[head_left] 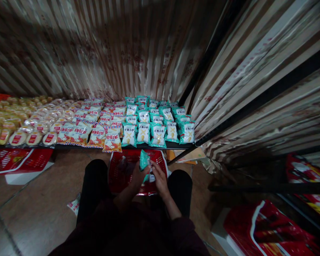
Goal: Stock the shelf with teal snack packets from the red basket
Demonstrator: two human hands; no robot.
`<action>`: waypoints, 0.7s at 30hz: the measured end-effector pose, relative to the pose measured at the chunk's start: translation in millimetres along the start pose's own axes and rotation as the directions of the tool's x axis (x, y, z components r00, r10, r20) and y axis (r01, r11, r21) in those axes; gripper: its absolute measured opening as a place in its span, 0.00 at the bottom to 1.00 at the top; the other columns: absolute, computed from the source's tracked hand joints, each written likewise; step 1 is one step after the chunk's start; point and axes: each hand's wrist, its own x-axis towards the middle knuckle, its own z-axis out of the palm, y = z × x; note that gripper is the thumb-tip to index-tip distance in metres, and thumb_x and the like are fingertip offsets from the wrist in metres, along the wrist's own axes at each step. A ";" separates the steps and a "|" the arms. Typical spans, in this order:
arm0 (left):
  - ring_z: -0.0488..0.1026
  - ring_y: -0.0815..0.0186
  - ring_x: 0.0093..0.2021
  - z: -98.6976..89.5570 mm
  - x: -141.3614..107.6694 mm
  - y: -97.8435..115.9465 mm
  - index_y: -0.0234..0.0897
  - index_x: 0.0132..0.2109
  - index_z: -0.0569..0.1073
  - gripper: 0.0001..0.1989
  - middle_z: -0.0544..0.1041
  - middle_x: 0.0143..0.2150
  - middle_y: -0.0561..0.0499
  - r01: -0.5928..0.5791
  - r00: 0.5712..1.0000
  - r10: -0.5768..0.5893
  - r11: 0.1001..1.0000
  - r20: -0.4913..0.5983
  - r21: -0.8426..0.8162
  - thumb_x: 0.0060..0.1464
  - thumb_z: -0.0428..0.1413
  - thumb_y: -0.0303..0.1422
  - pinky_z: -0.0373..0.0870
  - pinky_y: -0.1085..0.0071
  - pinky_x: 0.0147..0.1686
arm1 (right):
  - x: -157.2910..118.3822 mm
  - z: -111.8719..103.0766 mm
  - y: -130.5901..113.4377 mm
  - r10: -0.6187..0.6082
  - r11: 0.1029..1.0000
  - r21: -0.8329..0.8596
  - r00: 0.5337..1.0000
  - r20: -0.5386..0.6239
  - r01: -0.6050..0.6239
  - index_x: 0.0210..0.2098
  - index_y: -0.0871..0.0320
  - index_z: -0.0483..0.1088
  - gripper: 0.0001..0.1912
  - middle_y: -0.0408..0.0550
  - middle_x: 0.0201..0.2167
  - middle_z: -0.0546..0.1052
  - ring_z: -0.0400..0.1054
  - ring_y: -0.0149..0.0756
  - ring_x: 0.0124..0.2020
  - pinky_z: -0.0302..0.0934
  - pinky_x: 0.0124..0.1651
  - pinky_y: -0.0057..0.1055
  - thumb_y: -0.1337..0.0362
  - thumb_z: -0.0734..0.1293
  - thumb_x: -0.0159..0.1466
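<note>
Over the red plastic basket (pixel 164 164) between my knees, my left hand (pixel 137 175) grips a small teal snack bag (pixel 143 159), which stands up above the thumb. My right hand (pixel 159 175) has its fingers closed at the right side of that bag; its fingertips are partly hidden. Beneath the hands, part of another teal and white packet (pixel 152 177) shows inside the basket. Just beyond the basket, matching teal snack bags (pixel 158 133) stand in rows at the right end of a low shelf.
Left along the shelf are red and white snack bags (pixel 112 138), round wrapped cakes (pixel 34 138) and yellow packets (pixel 4 135). A slanted black post (pixel 182 154) rises by the shelf's right end. Red bags (pixel 273 231) sit lower right. A packet (pixel 75 203) lies on the floor.
</note>
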 end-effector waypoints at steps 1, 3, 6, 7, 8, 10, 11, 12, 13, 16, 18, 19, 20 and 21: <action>0.74 0.59 0.39 -1.3 0.8 -0.5 0.33 0.42 0.74 0.26 0.78 0.39 0.44 0.018 1.000 -0.018 1.000 -0.006 -0.017 0.34 0.68 0.38 0.69 0.65 0.42 | 0.3 0.4 0.9 -0.021 1.000 -0.009 1.000 0.000 0.021 0.48 0.52 0.75 0.25 0.50 0.54 0.74 0.65 0.46 0.56 0.54 0.62 0.46 0.45 0.67 0.56; 0.75 0.59 0.36 -4.8 2.3 -2.8 0.32 0.42 0.74 0.28 0.79 0.38 0.44 0.043 0.999 -0.042 0.996 0.011 -0.076 0.32 0.68 0.39 0.70 0.65 0.38 | 0.8 0.7 2.8 -0.063 0.997 -0.035 0.998 0.007 0.064 0.47 0.52 0.75 0.23 0.50 0.53 0.74 0.66 0.46 0.55 0.56 0.61 0.46 0.47 0.67 0.58; 0.76 0.58 0.34 -11.1 4.5 -6.9 0.31 0.43 0.73 0.31 0.79 0.36 0.43 0.147 0.984 -0.115 0.956 0.137 -0.255 0.31 0.69 0.42 0.71 0.64 0.36 | 1.0 0.5 4.4 -0.120 0.989 -0.083 0.993 0.007 0.120 0.47 0.52 0.75 0.20 0.51 0.52 0.75 0.67 0.44 0.53 0.58 0.59 0.46 0.50 0.65 0.60; 0.76 0.58 0.34 -13.0 5.1 -8.0 0.31 0.44 0.73 0.32 0.79 0.36 0.43 0.182 0.975 -0.132 0.937 0.178 -0.300 0.31 0.69 0.42 0.71 0.64 0.37 | 0.9 0.4 4.3 -0.143 0.985 -0.100 0.990 0.004 0.142 0.46 0.52 0.75 0.19 0.51 0.51 0.75 0.67 0.44 0.53 0.58 0.59 0.45 0.51 0.65 0.61; 0.77 0.57 0.34 -14.7 5.6 -8.8 0.30 0.44 0.73 0.32 0.80 0.35 0.43 0.207 0.967 -0.142 0.920 0.210 -0.333 0.31 0.69 0.42 0.72 0.63 0.38 | 0.7 0.5 3.8 -0.170 0.978 -0.119 0.985 0.001 0.169 0.46 0.52 0.75 0.18 0.51 0.51 0.75 0.67 0.43 0.53 0.58 0.59 0.45 0.52 0.64 0.62; 0.77 0.56 0.37 -17.2 5.8 -9.7 0.31 0.45 0.73 0.31 0.80 0.36 0.43 0.233 0.957 -0.146 0.899 0.250 -0.370 0.31 0.69 0.40 0.72 0.63 0.40 | -0.2 0.6 2.1 -0.230 0.959 -0.165 0.973 0.009 0.228 0.44 0.52 0.76 0.16 0.51 0.49 0.76 0.67 0.43 0.53 0.59 0.58 0.44 0.54 0.63 0.62; 0.77 0.56 0.39 -17.9 5.4 -9.9 0.31 0.45 0.73 0.31 0.80 0.37 0.43 0.240 0.954 -0.143 0.892 0.265 -0.383 0.31 0.69 0.39 0.72 0.63 0.41 | -0.8 0.8 1.1 -0.255 0.948 -0.193 0.967 0.017 0.254 0.43 0.52 0.76 0.15 0.51 0.48 0.76 0.67 0.42 0.53 0.59 0.58 0.43 0.55 0.63 0.63; 0.77 0.56 0.40 -18.4 4.9 -9.9 0.31 0.45 0.73 0.30 0.80 0.38 0.43 0.250 0.949 -0.143 0.884 0.281 -0.395 0.32 0.69 0.38 0.72 0.63 0.42 | -1.4 0.9 0.1 -0.274 0.936 -0.224 0.961 0.027 0.273 0.42 0.52 0.76 0.14 0.51 0.48 0.76 0.67 0.42 0.52 0.59 0.57 0.43 0.56 0.63 0.63; 0.77 0.55 0.41 -18.7 4.1 -9.7 0.31 0.45 0.73 0.30 0.80 0.38 0.43 0.260 0.945 -0.145 0.877 0.294 -0.405 0.33 0.69 0.38 0.72 0.63 0.42 | -2.2 1.0 -0.7 -0.285 0.923 -0.259 0.958 0.037 0.285 0.42 0.52 0.76 0.13 0.51 0.47 0.76 0.68 0.42 0.52 0.59 0.57 0.43 0.57 0.62 0.63; 0.76 0.54 0.44 -19.2 2.1 -9.1 0.31 0.46 0.73 0.29 0.80 0.40 0.43 0.276 0.936 -0.147 0.869 0.319 -0.410 0.34 0.68 0.36 0.72 0.62 0.44 | -4.1 0.9 -1.9 -0.304 0.883 -0.360 0.951 0.050 0.301 0.41 0.51 0.77 0.13 0.51 0.46 0.76 0.68 0.41 0.50 0.59 0.57 0.43 0.59 0.62 0.63; 0.76 0.54 0.45 -19.9 2.1 -9.3 0.32 0.46 0.72 0.29 0.79 0.41 0.43 0.286 0.931 -0.152 0.868 0.332 -0.406 0.34 0.67 0.36 0.72 0.61 0.44 | -4.7 0.2 -1.6 -0.309 0.859 -0.409 0.949 0.065 0.308 0.41 0.51 0.77 0.13 0.51 0.46 0.76 0.68 0.42 0.50 0.59 0.56 0.44 0.59 0.62 0.62; 0.75 0.53 0.45 -20.3 2.6 -9.8 0.32 0.46 0.73 0.29 0.79 0.41 0.43 0.294 0.928 -0.158 0.866 0.336 -0.404 0.34 0.67 0.37 0.72 0.61 0.44 | -4.7 -0.3 -1.3 -0.310 0.848 -0.429 0.948 0.077 0.312 0.42 0.51 0.76 0.13 0.51 0.46 0.76 0.68 0.42 0.50 0.60 0.56 0.44 0.59 0.63 0.62; 0.75 0.53 0.45 -20.9 3.4 -10.6 0.32 0.45 0.73 0.29 0.79 0.41 0.43 0.300 0.926 -0.163 0.864 0.340 -0.404 0.33 0.67 0.37 0.72 0.61 0.44 | -4.6 -0.8 -1.1 -0.308 0.838 -0.445 0.947 0.093 0.316 0.42 0.51 0.76 0.13 0.51 0.46 0.76 0.68 0.43 0.50 0.60 0.56 0.44 0.60 0.63 0.61; 0.75 0.53 0.45 -21.5 4.3 -11.5 0.33 0.45 0.73 0.28 0.79 0.41 0.43 0.303 0.925 -0.165 0.863 0.342 -0.404 0.33 0.67 0.37 0.71 0.60 0.44 | -4.5 -1.2 -0.9 -0.304 0.829 -0.460 0.946 0.110 0.319 0.43 0.51 0.76 0.13 0.51 0.47 0.76 0.68 0.43 0.50 0.60 0.56 0.44 0.60 0.63 0.61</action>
